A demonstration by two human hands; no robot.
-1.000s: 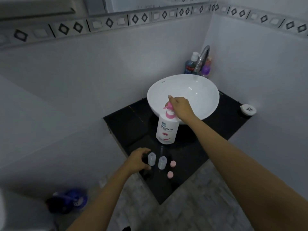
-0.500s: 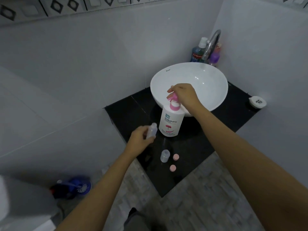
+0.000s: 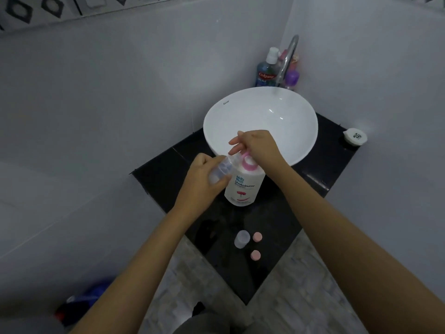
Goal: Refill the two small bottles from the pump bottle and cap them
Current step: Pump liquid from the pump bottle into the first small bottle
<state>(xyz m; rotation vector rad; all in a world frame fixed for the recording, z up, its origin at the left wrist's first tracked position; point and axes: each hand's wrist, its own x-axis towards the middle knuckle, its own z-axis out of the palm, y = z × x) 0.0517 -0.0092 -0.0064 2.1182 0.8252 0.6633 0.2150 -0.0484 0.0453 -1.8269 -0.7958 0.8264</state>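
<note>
Pink pump head up top, and the right hand (image 3: 258, 147) sits on it, fingers curled over the pump at centre frame with two fingertips poking out toward the left. Under it stands the pump bottle (image 3: 244, 185), white with a pink flower label, upright on the black counter (image 3: 320, 172) just in front of the white basin (image 3: 260, 121). Left hand (image 3: 204, 182) is wrapped around a small clear bottle (image 3: 220, 171), tilted, its mouth brought up close under the spout; whether spout and mouth actually touch is hard to say, the area is blurred. Lower down, toward the counter's near corner, the second small bottle (image 3: 241, 239) stands upright and uncapped, apart from both hands. Just right of it lies one pink cap (image 3: 257, 236), and the other pink cap (image 3: 255, 255) lies a little below. Upper right, behind the basin, a faucet (image 3: 287, 59) curves over with a mouthwash bottle (image 3: 266, 71) beside it.
</note>
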